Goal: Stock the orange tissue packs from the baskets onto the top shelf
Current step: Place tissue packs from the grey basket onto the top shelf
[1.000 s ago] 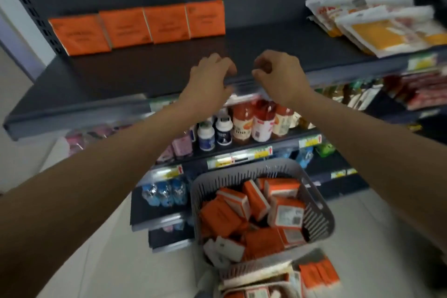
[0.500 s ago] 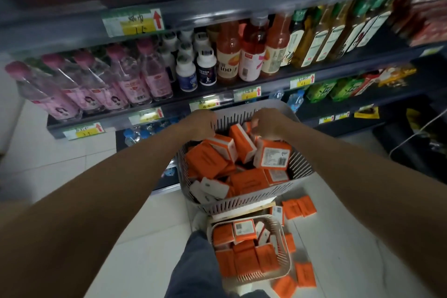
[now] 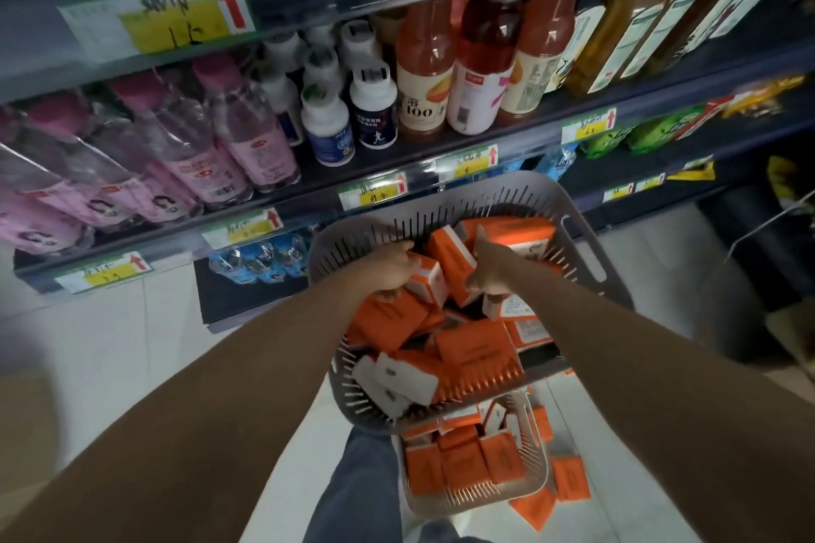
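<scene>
Dark shop shelves (image 3: 723,71) fill the upper half of the view, with a pale tiled floor (image 3: 110,335) below. Two bare forearms reach down from the bottom corners into a grey slotted basket (image 3: 586,242), which sits over a smaller pale basket (image 3: 541,472). Both baskets hold orange tissue packs (image 3: 476,350), piled loosely at all angles, and a few loose packs (image 3: 571,478) lie on the floor just beside the lower basket.

On the middle shelf stand pink-capped water bottles (image 3: 247,137) with pink labels – the print is too blurred to read. Beside them are white-capped bottles (image 3: 326,128); one has a dark label showing a running figure. Next comes a juice bottle (image 3: 423,79) marked "100", then tall tea bottles (image 3: 639,26) with white labels.

The uppermost rail carries a big price tag (image 3: 176,18): yellow, handwritten characters, a red arrow pointing up. The smaller price tags (image 3: 379,194) on the lower rails repeat the yellow patch and red arrow; their numbers cannot be made out.

The left hand (image 3: 390,267) is knuckles-up, fingers curled over a white-ended pack (image 3: 427,278) at the top of the pile. The right hand (image 3: 491,267), thumb raised, clamps a tilted pack (image 3: 452,260) – the two hands are near each other, only that pack between them.
</scene>
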Demonstrator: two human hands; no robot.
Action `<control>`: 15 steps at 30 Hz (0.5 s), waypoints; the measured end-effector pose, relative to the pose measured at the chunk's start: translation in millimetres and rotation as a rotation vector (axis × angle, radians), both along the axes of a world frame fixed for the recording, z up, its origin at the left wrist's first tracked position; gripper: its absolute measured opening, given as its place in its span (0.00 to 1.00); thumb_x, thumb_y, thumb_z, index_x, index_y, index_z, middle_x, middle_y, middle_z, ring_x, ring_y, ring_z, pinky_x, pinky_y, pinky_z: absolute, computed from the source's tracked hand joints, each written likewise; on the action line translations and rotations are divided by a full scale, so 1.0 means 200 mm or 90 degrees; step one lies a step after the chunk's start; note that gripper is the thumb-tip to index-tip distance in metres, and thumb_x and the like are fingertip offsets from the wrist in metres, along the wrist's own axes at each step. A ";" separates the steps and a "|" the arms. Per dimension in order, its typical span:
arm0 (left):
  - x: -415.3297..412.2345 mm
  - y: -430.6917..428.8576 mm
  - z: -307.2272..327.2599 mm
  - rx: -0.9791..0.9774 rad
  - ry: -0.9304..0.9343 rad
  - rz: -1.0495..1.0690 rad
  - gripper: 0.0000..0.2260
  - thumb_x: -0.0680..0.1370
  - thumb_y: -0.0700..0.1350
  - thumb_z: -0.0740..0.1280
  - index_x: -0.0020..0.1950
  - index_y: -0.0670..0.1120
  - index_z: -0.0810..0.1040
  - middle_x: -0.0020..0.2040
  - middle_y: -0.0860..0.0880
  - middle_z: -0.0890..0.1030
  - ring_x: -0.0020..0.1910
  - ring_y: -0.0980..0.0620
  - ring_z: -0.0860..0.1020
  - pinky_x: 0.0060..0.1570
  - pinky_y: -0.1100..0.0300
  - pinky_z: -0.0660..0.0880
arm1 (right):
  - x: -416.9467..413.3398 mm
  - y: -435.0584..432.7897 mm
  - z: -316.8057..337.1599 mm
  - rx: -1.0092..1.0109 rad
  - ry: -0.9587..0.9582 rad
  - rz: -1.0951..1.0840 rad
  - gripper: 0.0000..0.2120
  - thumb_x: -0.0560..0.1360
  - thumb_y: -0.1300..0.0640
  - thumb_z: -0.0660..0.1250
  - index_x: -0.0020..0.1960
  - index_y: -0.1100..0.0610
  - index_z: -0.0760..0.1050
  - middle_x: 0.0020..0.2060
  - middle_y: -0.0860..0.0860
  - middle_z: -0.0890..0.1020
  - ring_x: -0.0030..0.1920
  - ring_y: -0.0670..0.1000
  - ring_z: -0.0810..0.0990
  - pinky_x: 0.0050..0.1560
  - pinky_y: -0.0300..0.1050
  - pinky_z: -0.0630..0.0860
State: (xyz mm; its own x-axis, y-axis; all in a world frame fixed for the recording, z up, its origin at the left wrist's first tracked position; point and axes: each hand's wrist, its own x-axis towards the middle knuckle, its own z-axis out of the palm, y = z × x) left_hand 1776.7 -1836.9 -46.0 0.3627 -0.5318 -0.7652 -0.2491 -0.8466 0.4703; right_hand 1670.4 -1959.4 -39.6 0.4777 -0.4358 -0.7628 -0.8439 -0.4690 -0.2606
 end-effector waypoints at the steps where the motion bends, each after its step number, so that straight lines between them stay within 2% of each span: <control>1: 0.00 -0.01 -0.02 0.005 0.003 0.010 0.24 0.82 0.53 0.53 0.77 0.53 0.52 0.50 0.40 0.79 0.33 0.51 0.77 0.33 0.60 0.76 | 0.00 0.00 -0.02 0.015 -0.007 -0.018 0.45 0.73 0.64 0.69 0.77 0.58 0.39 0.50 0.62 0.77 0.45 0.59 0.82 0.39 0.49 0.82; 3: 0.00 -0.02 -0.05 0.008 0.008 0.017 0.23 0.82 0.55 0.52 0.76 0.52 0.55 0.58 0.41 0.78 0.39 0.48 0.80 0.35 0.59 0.78 | 0.01 0.00 -0.06 0.003 -0.001 -0.009 0.50 0.73 0.65 0.69 0.76 0.58 0.32 0.54 0.63 0.78 0.48 0.60 0.82 0.42 0.49 0.81; 5: 0.01 -0.04 -0.07 -0.013 0.003 0.011 0.21 0.82 0.54 0.52 0.73 0.47 0.63 0.63 0.43 0.74 0.51 0.44 0.79 0.44 0.55 0.77 | 0.01 0.00 -0.09 -0.031 0.001 0.013 0.52 0.72 0.64 0.70 0.75 0.60 0.30 0.57 0.64 0.78 0.53 0.60 0.81 0.45 0.47 0.78; 7: 0.01 -0.03 -0.09 -0.042 -0.011 0.020 0.18 0.82 0.53 0.53 0.64 0.44 0.70 0.62 0.42 0.75 0.54 0.45 0.76 0.52 0.53 0.75 | 0.01 -0.01 -0.12 -0.053 -0.012 0.024 0.52 0.72 0.65 0.69 0.75 0.61 0.30 0.57 0.63 0.78 0.55 0.59 0.80 0.45 0.45 0.75; 9: 0.02 -0.02 -0.09 -0.056 0.006 0.069 0.17 0.81 0.54 0.55 0.60 0.43 0.72 0.59 0.42 0.76 0.54 0.45 0.76 0.54 0.52 0.76 | 0.01 -0.01 -0.11 -0.069 -0.010 0.043 0.48 0.73 0.67 0.68 0.76 0.62 0.33 0.57 0.62 0.78 0.52 0.59 0.80 0.43 0.46 0.76; 12: 0.01 -0.01 -0.05 -0.071 0.056 0.165 0.16 0.78 0.53 0.63 0.62 0.46 0.71 0.58 0.44 0.76 0.55 0.44 0.77 0.49 0.51 0.79 | 0.02 -0.03 -0.05 -0.052 -0.004 0.010 0.41 0.75 0.69 0.63 0.78 0.59 0.41 0.60 0.64 0.75 0.44 0.59 0.81 0.40 0.49 0.81; 13: 0.01 0.00 -0.03 -0.071 0.054 0.167 0.17 0.77 0.51 0.66 0.63 0.47 0.71 0.57 0.45 0.76 0.54 0.45 0.78 0.47 0.52 0.80 | 0.02 -0.04 -0.01 -0.048 0.001 -0.003 0.37 0.76 0.68 0.62 0.78 0.58 0.45 0.61 0.64 0.73 0.45 0.60 0.82 0.42 0.51 0.82; 15: 0.01 0.01 0.02 -0.074 0.022 0.139 0.14 0.74 0.47 0.70 0.57 0.48 0.72 0.49 0.48 0.77 0.45 0.49 0.78 0.40 0.54 0.79 | 0.02 -0.06 0.06 -0.048 0.005 -0.020 0.27 0.77 0.67 0.60 0.74 0.63 0.58 0.59 0.64 0.75 0.47 0.61 0.83 0.45 0.53 0.83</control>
